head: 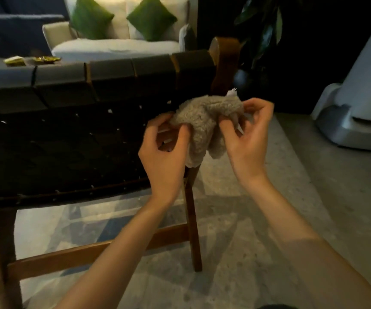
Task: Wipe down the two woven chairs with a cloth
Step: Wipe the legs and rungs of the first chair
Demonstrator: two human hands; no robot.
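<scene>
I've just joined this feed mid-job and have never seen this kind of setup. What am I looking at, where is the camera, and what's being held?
There is no machine here: a person works with bare hands. The single picture comes from a wide-angle camera on their head, looking forward and down. The left hand and right hand both pinch a fluffy grey-beige cloth, bunched up in front of the dark woven chair with a brown wooden frame. Behind it stands a white sofa with two green cushions. Only one woven chair shows.
</scene>
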